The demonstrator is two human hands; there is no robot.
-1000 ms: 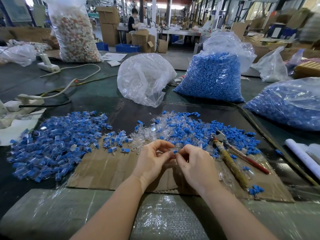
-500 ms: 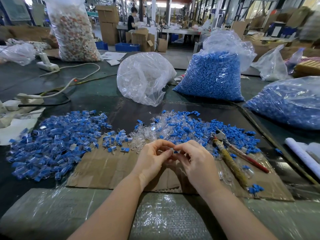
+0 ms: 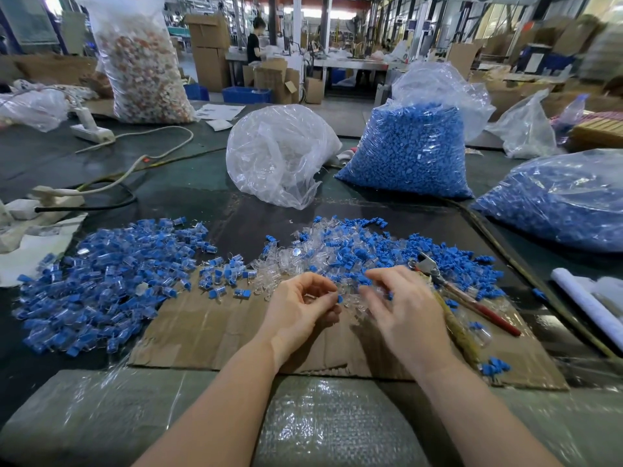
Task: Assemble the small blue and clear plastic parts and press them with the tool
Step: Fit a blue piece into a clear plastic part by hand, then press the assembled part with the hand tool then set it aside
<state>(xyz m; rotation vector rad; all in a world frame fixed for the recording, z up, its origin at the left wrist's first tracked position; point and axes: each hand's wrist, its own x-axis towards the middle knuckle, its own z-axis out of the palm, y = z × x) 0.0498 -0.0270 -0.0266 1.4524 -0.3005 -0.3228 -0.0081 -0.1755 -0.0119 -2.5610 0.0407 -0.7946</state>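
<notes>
My left hand (image 3: 300,308) pinches a small blue and clear part (image 3: 339,298) between thumb and fingertips above the cardboard sheet (image 3: 209,335). My right hand (image 3: 408,315) hovers just to its right with fingers spread and loosely bent, blurred, holding nothing I can make out. A loose pile of blue and clear parts (image 3: 354,251) lies just beyond both hands. A heap of joined blue-and-clear pieces (image 3: 101,284) covers the left of the table. The pliers-like tool (image 3: 465,294), with a red handle and a wrapped handle, lies to the right of my right hand.
A crumpled clear bag (image 3: 279,156) and a full bag of blue parts (image 3: 411,150) stand behind the pile; another blue bag (image 3: 559,203) lies at the right. A power strip (image 3: 91,131) and cables lie back left. Bubble wrap (image 3: 320,423) covers the near edge.
My hands, which met around one small part, have come apart. The right hand has let go and moved right; the left keeps the part.
</notes>
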